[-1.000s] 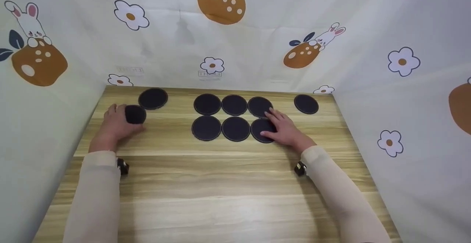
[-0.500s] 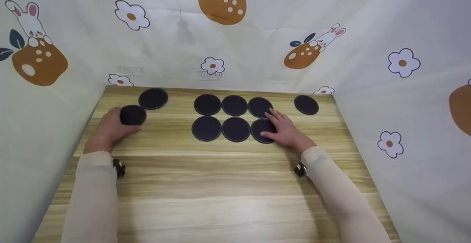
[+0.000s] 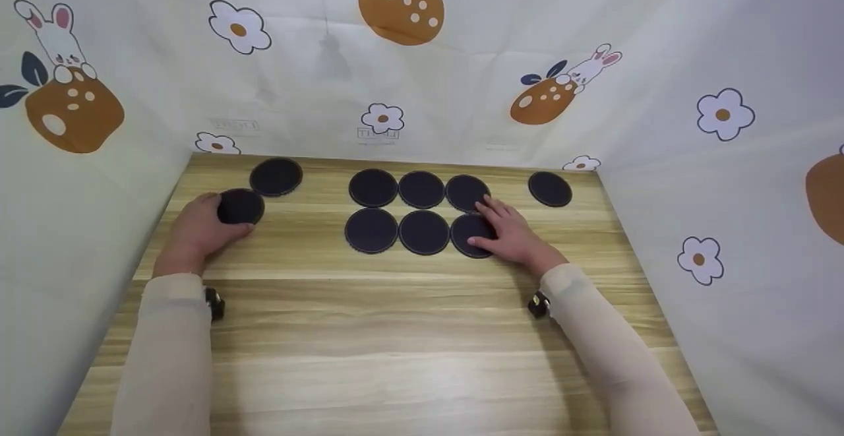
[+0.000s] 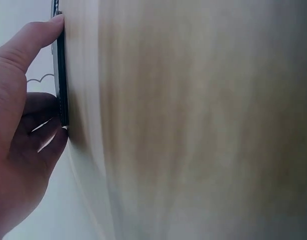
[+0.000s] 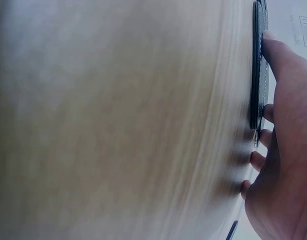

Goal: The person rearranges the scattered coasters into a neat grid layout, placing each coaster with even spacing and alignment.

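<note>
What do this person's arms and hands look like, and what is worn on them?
The left sleeve and right sleeve are long and pale beige. The left hand and right hand wear no gloves. A small black device sits by each sleeve's end.

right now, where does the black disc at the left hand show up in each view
Head: the black disc is left of centre, against the left hand.
Left wrist: upper left, edge-on, between thumb and fingers.
Right wrist: not in it.
Shared landmark: the wooden tabletop.
</note>
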`<state>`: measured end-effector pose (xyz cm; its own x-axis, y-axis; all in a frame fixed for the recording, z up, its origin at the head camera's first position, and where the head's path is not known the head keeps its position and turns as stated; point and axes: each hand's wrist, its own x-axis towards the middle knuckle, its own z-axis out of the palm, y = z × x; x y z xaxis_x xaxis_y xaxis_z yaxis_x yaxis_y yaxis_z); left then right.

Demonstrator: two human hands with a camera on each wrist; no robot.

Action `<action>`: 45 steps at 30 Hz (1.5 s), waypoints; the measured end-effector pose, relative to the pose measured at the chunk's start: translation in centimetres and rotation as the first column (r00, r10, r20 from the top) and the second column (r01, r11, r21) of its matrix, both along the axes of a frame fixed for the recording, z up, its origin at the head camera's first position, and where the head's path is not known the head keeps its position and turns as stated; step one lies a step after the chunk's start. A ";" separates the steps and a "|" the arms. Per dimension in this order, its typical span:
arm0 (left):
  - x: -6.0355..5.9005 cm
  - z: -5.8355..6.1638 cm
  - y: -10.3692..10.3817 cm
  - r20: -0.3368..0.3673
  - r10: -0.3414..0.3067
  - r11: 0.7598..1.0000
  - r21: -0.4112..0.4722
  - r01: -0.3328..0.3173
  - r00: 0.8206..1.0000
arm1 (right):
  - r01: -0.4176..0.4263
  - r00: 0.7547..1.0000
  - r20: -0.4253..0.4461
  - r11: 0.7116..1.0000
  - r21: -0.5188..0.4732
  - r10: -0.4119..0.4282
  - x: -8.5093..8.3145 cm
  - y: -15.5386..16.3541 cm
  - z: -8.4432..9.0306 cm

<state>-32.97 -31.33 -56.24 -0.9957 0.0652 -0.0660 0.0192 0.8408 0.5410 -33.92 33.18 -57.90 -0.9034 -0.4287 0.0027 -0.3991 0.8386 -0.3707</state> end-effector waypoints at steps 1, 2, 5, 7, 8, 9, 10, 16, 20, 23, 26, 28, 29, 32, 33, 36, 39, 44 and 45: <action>0.0 0.0 0.0 -0.006 0.003 1.000 -0.006 -0.003 1.000 | -0.001 1.000 0.004 1.000 0.002 0.001 0.0 0.0 0.0; 0.0 0.0 0.0 -0.011 0.007 1.000 -0.013 -0.007 1.000 | -0.002 1.000 0.004 1.000 0.005 0.002 0.0 0.0 0.0; 0.0 0.0 0.1 -0.021 0.018 0.999 -0.027 -0.018 1.000 | -0.007 1.000 0.003 1.000 0.010 0.007 -0.1 -0.1 0.0; 0.0 0.0 0.2 -0.025 0.023 0.999 -0.031 -0.024 0.999 | -0.005 1.000 0.007 1.000 0.013 0.005 -0.1 -0.1 0.0; 0.0 0.0 0.2 -0.027 0.025 0.999 -0.032 -0.026 0.999 | -0.002 1.000 0.011 1.000 0.015 0.002 -0.1 -0.1 0.0; 0.1 0.0 0.2 -0.030 0.025 0.999 -0.033 -0.026 0.999 | -0.001 1.000 0.013 1.000 0.012 0.001 -0.1 -0.1 0.0; 0.1 0.0 0.2 -0.034 0.023 0.999 -0.033 -0.025 0.999 | 0.002 1.000 0.017 1.000 0.011 -0.002 -0.1 -0.1 0.1; 0.5 0.1 0.5 -0.048 0.017 0.999 -0.028 -0.019 0.999 | 0.013 1.000 0.022 1.000 0.022 -0.013 -0.2 -0.2 0.0; 1.0 0.2 0.9 -0.049 0.012 1.000 -0.014 -0.013 0.999 | 0.004 1.000 0.010 1.000 0.008 -0.004 -0.2 -0.2 0.0; 1.4 0.4 1.4 -0.066 -0.002 1.000 0.000 0.002 0.998 | 0.006 1.000 0.015 1.000 0.010 -0.006 -0.1 -0.2 0.1; 1.7 0.7 2.0 -0.083 -0.020 1.000 0.009 0.021 0.996 | 0.010 1.000 0.020 1.000 0.014 -0.010 -0.1 -0.2 0.2; 1.8 0.8 2.4 -0.088 -0.030 0.999 0.013 0.031 0.996 | 0.012 1.000 0.022 1.000 0.017 -0.012 -0.1 -0.1 0.1; 1.9 0.9 2.6 -0.089 -0.035 0.999 0.015 0.037 0.995 | 0.011 1.000 0.020 1.000 0.015 -0.011 -0.2 -0.1 0.1; 2.0 1.2 3.4 -0.089 -0.051 0.998 0.023 0.053 0.995 | 0.009 1.000 0.020 1.000 0.007 -0.010 -0.2 0.0 0.0; 2.0 1.2 3.7 -0.088 -0.058 0.998 0.023 0.060 0.994 | 0.009 1.000 0.021 1.000 0.007 -0.010 -0.1 0.0 0.0; 2.0 1.6 4.7 -0.087 -0.085 0.996 0.020 0.087 0.993 | 0.009 1.000 0.017 1.000 0.010 -0.009 -0.1 0.1 -0.1; 1.9 1.7 5.5 -0.090 -0.109 0.994 0.005 0.110 0.990 | 0.008 1.000 0.014 1.000 0.019 -0.008 -0.1 0.2 -0.1; 2.2 1.8 6.7 -0.089 -0.141 0.990 -0.019 0.140 0.986 | 0.003 1.000 0.013 1.000 0.014 -0.003 -0.2 0.2 -0.2; 2.3 1.8 7.0 -0.086 -0.148 0.989 -0.022 0.147 0.985 | 0.002 1.000 0.010 1.000 0.014 -0.002 -0.2 0.2 -0.2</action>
<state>-30.68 -24.33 -54.46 -0.9772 0.2114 0.0180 0.1899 0.8338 0.5184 -34.12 33.38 -58.14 -0.9043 -0.4266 -0.0128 -0.3934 0.8448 -0.3626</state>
